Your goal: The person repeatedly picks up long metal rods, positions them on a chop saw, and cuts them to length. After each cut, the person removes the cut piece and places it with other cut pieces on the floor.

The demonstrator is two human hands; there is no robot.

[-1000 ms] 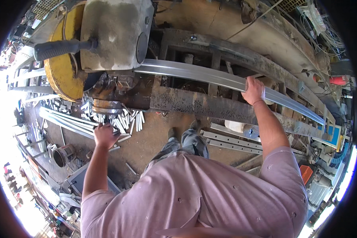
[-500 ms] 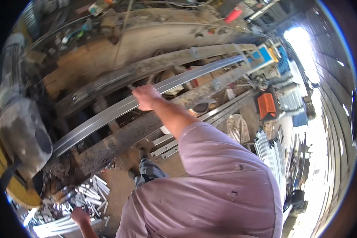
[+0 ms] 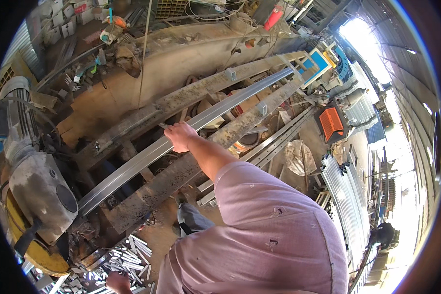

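Note:
A long silver metal bar (image 3: 176,142) with a grooved top runs slantwise from the saw at left to the far right. My right hand (image 3: 180,137) grips it from above near its middle, fingers curled over the far edge. The bar's left end goes in under a cut-off saw (image 3: 46,193) with a grey motor housing and a yellow guard (image 3: 46,257). Low at the left, my left hand (image 3: 118,281) is closed like a fist in front of a heap of short silver offcuts (image 3: 132,255). Whatever it may hold is hidden.
Two dirty steel beams flank the bar; the near beam (image 3: 166,174) has a small bracket (image 3: 262,108). An orange-and-black crate (image 3: 331,125), a crumpled sack (image 3: 299,157) and stacked silver sheets (image 3: 345,196) lie at right. A red cylinder (image 3: 273,17) stands far back.
The view has shifted, so the saw and scrap heap sit further right in it. My right hand keeps its grip on the bar. My left hand appears lower and further right.

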